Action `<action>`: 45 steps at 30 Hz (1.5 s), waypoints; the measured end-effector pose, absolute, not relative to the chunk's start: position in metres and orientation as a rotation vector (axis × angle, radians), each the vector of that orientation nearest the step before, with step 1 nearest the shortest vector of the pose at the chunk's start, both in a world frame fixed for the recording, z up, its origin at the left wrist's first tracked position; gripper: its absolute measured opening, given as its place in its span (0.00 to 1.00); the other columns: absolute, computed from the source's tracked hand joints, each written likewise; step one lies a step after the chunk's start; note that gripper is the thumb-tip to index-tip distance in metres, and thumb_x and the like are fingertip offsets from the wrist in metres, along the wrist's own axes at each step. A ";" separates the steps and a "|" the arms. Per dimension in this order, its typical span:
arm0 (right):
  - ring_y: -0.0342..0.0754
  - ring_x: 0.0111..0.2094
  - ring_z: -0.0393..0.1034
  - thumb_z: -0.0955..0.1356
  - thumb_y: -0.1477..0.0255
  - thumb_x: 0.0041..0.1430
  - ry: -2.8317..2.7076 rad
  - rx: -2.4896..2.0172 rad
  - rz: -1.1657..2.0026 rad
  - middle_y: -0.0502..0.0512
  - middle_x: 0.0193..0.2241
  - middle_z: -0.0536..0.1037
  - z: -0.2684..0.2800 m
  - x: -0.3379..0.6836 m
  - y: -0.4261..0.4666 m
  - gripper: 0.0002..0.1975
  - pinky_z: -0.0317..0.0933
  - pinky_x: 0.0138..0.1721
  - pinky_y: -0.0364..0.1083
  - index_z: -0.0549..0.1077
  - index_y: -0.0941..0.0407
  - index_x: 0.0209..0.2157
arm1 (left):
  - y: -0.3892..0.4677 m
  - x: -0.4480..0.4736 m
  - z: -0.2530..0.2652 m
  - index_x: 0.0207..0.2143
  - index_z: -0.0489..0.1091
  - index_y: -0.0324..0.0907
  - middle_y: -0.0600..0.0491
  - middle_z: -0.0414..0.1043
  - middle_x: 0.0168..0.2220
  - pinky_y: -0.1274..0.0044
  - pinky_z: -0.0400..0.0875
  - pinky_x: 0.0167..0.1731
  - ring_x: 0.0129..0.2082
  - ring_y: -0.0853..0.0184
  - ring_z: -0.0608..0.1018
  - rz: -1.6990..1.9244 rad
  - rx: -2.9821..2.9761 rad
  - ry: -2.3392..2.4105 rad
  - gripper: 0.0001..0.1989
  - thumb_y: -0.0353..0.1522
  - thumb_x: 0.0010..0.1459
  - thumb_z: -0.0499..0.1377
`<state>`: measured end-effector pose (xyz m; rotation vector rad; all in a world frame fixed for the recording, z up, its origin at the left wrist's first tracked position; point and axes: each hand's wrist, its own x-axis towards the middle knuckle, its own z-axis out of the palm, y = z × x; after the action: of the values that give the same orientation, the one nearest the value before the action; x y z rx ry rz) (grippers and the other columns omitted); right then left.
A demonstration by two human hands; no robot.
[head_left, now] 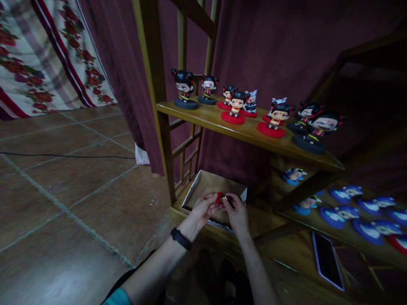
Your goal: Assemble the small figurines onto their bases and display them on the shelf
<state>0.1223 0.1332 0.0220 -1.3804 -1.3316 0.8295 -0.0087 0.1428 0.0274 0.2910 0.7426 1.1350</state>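
Note:
Both hands hold one small figurine (225, 198) with a red round base, tipped on its side above an open cardboard box (222, 181). My left hand (205, 206) has its fingers closed on the red base. At the other end, my right hand (235, 212) grips the dark-haired head, so part of the figurine is hidden. The box sits on the lower shelf, and its inside looks bare where it shows. Over it, the upper wooden shelf (206, 117) carries several like figurines, among them a red-based one (235, 108) and a black-based one (184, 90).
To the right, a lower shelf bears several blue-based figurines (340, 214). A phone (328, 259) lies near the shelf's front edge. The shelf's upright post (152, 84) stands left of the box. A thin black cable (66, 156) crosses the tiled floor (95, 186).

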 end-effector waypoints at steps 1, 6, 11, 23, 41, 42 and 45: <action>0.48 0.35 0.69 0.65 0.61 0.51 -1.408 -1.401 0.743 0.53 0.35 0.75 0.024 0.123 0.132 0.14 0.66 0.35 0.48 0.71 0.52 0.39 | 0.142 -0.008 0.028 0.28 0.69 0.33 0.49 0.74 0.26 0.72 0.74 0.37 0.26 0.70 0.77 1.138 0.307 0.741 0.05 0.27 0.49 0.62; 0.48 0.38 0.68 0.62 0.65 0.55 -1.655 -1.419 0.502 0.55 0.36 0.73 0.033 0.124 0.128 0.13 0.63 0.40 0.48 0.71 0.53 0.40 | 0.139 -0.008 0.031 0.28 0.68 0.33 0.47 0.74 0.27 0.73 0.74 0.36 0.26 0.70 0.77 1.158 0.364 0.758 0.05 0.27 0.50 0.61; 0.49 0.38 0.68 0.62 0.66 0.56 -1.674 -1.408 0.481 0.56 0.36 0.73 0.034 0.123 0.126 0.13 0.62 0.40 0.48 0.70 0.53 0.42 | 0.136 -0.008 0.032 0.27 0.67 0.34 0.49 0.73 0.24 0.71 0.74 0.36 0.25 0.69 0.77 1.178 0.375 0.794 0.05 0.27 0.50 0.61; 0.48 0.31 0.71 0.65 0.63 0.51 -1.323 -1.437 0.793 0.55 0.36 0.76 0.014 0.119 0.133 0.15 0.67 0.27 0.45 0.71 0.54 0.40 | 0.131 0.003 0.027 0.25 0.68 0.35 0.51 0.73 0.23 0.74 0.73 0.31 0.23 0.70 0.75 1.273 0.388 0.798 0.11 0.32 0.42 0.66; 0.48 0.39 0.68 0.60 0.67 0.58 -1.872 -1.394 0.417 0.55 0.38 0.72 0.030 0.122 0.125 0.15 0.62 0.40 0.47 0.69 0.52 0.45 | 0.132 -0.002 0.027 0.25 0.66 0.36 0.52 0.71 0.21 0.74 0.74 0.30 0.20 0.71 0.75 1.202 0.395 0.911 0.10 0.27 0.43 0.65; 0.48 0.40 0.68 0.60 0.67 0.58 -1.872 -1.397 0.416 0.55 0.39 0.72 0.030 0.122 0.126 0.15 0.62 0.41 0.47 0.69 0.52 0.45 | 0.131 -0.001 0.027 0.25 0.65 0.36 0.52 0.71 0.21 0.74 0.74 0.29 0.21 0.70 0.75 1.217 0.386 0.925 0.10 0.26 0.42 0.65; 0.48 0.40 0.68 0.60 0.66 0.58 -1.811 -1.411 0.466 0.56 0.40 0.72 0.029 0.119 0.127 0.16 0.62 0.42 0.48 0.68 0.52 0.46 | 0.132 0.002 0.025 0.25 0.65 0.36 0.53 0.71 0.20 0.76 0.73 0.26 0.19 0.71 0.75 1.212 0.344 0.928 0.08 0.24 0.44 0.63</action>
<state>0.1188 0.1267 0.0293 -1.4107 -1.8113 0.4659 0.0021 0.1316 0.0252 0.3440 0.9277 1.2124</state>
